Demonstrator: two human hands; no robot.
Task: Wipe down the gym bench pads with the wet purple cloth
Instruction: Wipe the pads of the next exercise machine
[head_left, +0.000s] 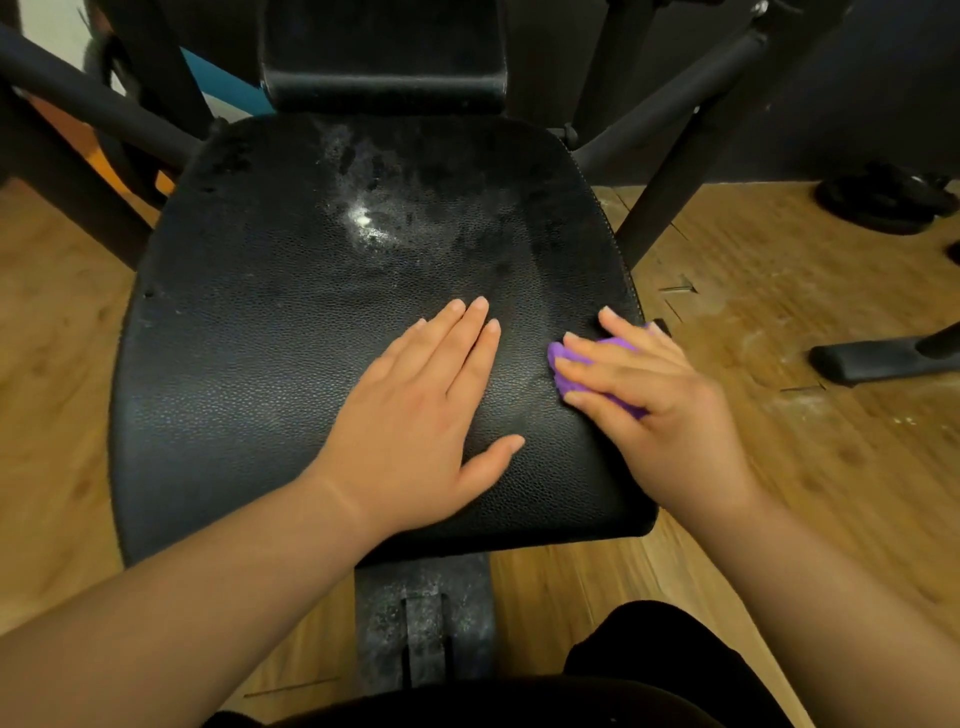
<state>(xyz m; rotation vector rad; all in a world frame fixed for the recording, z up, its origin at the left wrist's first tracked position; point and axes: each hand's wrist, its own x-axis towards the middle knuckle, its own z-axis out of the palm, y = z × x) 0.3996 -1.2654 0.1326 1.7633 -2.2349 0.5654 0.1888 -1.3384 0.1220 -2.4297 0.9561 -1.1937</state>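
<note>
A black textured seat pad (249, 364) fills the middle of the view, with white dusty smears (363, 218) near its far centre. Beyond it rises a second black pad (384, 88), the lower edge of the backrest. My left hand (421, 415) lies flat on the seat pad, fingers straight and together. My right hand (654, 405) presses the bunched purple cloth (566, 364) onto the pad's right edge, fingers spread over it. Most of the cloth is hidden under that hand.
Black frame tubes (670, 171) slant up on both sides of the seat. A dusty black frame post (423, 618) runs under the front of the pad. On the wooden floor (810, 291) lie a black foot bar (878, 358) and dark weight plates (883, 197).
</note>
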